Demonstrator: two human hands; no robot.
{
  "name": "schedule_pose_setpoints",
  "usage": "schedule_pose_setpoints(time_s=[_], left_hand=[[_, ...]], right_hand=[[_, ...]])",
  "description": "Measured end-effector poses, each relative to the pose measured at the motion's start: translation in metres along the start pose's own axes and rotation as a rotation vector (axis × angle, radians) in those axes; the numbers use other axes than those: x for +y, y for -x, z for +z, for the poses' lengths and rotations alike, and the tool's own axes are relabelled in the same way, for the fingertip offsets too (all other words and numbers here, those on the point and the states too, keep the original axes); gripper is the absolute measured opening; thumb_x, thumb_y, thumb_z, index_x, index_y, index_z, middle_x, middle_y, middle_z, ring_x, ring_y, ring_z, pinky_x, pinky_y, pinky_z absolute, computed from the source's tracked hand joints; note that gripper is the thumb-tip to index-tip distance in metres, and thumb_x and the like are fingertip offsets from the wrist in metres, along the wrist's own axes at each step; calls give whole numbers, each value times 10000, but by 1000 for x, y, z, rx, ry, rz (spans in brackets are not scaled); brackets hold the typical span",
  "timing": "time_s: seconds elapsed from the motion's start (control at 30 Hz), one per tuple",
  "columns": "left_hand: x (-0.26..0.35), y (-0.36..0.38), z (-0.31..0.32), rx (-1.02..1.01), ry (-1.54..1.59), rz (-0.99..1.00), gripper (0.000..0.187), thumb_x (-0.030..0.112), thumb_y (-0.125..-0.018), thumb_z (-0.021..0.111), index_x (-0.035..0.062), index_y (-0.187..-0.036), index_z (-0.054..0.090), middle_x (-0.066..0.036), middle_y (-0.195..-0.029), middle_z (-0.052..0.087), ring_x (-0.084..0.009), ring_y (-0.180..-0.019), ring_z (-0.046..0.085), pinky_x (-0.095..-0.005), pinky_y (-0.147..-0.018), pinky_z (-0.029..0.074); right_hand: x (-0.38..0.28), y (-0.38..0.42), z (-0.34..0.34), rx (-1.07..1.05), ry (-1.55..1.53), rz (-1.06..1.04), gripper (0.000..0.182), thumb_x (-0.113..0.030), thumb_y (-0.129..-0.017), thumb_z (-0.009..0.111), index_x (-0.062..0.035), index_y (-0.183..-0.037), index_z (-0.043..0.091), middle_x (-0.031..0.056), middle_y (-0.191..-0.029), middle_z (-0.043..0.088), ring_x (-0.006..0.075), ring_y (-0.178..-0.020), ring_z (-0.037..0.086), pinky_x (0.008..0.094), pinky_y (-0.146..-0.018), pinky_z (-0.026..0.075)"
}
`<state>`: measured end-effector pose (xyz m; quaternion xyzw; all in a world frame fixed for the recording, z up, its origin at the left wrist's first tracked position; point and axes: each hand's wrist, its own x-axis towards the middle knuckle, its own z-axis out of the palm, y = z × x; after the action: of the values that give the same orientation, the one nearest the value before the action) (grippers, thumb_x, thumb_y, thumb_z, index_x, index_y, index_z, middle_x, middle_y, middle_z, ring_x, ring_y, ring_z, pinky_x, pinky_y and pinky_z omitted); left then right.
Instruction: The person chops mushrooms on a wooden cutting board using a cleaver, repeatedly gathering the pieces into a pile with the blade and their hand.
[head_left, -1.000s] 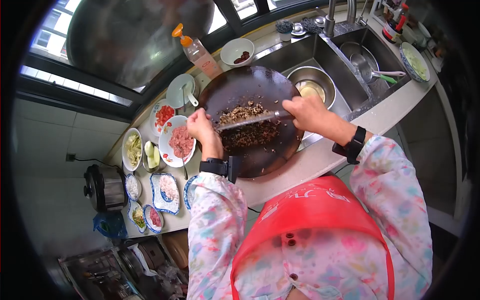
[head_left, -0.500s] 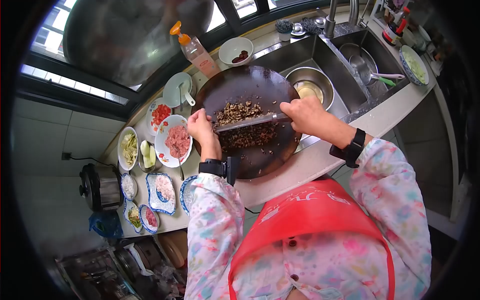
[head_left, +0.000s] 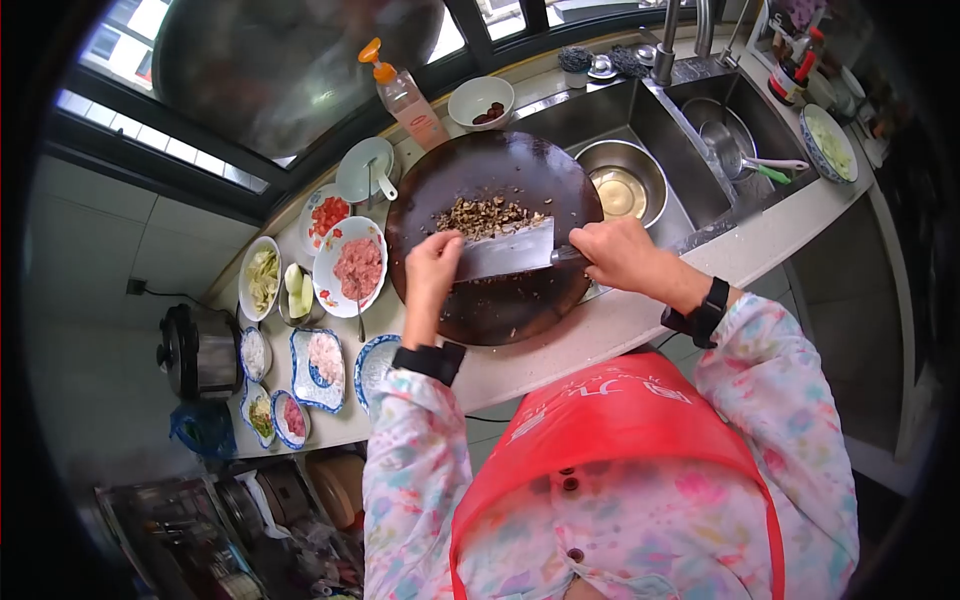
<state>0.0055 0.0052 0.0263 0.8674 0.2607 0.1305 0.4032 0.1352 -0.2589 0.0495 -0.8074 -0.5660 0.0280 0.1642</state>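
A cleaver (head_left: 512,252) lies tilted over the round dark chopping board (head_left: 450,180), its broad blade face showing. My right hand (head_left: 618,252) is closed round its handle at the board's right side. At the blade's far left end, my left hand (head_left: 434,268) has its fingers pressed together on the tip. Chopped brown pieces (head_left: 485,217) are heaped just beyond the blade, and a few bits lie scattered on the board. The blade hides part of the board beneath it.
Left of the board are a bowl of minced meat (head_left: 358,268), a plate of red pieces (head_left: 328,214) and several small dishes. Behind it stand a soap bottle (head_left: 412,112) and a white bowl (head_left: 480,100). A metal basin (head_left: 640,185) sits by the sink (head_left: 690,160) at right.
The blade has turned from edge-on to flatter, showing its broad face, and lies lower on the board. My left hand has shifted right with its tip. The pieces near me are mostly covered or gone.
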Motion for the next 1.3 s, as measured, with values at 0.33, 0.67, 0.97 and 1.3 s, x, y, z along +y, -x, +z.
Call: schedule_pose_setpoints(time_s=[0.33,0.67,0.97,1.3], left_hand=[[62,44,75,-176,-146,422,704,519,-918,363,-9,-1379,300,-216,-1448,256,-365,-1362,194,-450,-1105,144],[-18,7,13,53,350,-59,478,358,-942,457,-18,-1231,520,-197,-1263,522,-276,-1221,467,-323,-1013,349],[-44,-41,20,389,-209,128,198,133,-822,572,62,-978,671,-113,-941,655,-284,-880,604,-335,-808,469],[-27,-74,44,232,-576,71,77,132,-747,599,79,-794,631,-94,-826,617,-298,-835,561,-412,-710,443]], right_hand=[[-13,3,1,321,349,-281,72,-140,-680,574,-126,-692,505,9,-624,496,158,-580,536,302,-498,393],[12,29,-23,308,30,49,124,-94,-650,607,-82,-757,544,73,-698,566,264,-684,590,373,-557,458],[24,-6,15,197,-223,588,346,-172,-683,609,-121,-1025,590,152,-783,643,352,-739,622,435,-672,486],[-6,-14,21,-17,-981,696,363,-200,-706,698,-32,-1008,592,77,-722,619,177,-642,610,305,-610,469]])
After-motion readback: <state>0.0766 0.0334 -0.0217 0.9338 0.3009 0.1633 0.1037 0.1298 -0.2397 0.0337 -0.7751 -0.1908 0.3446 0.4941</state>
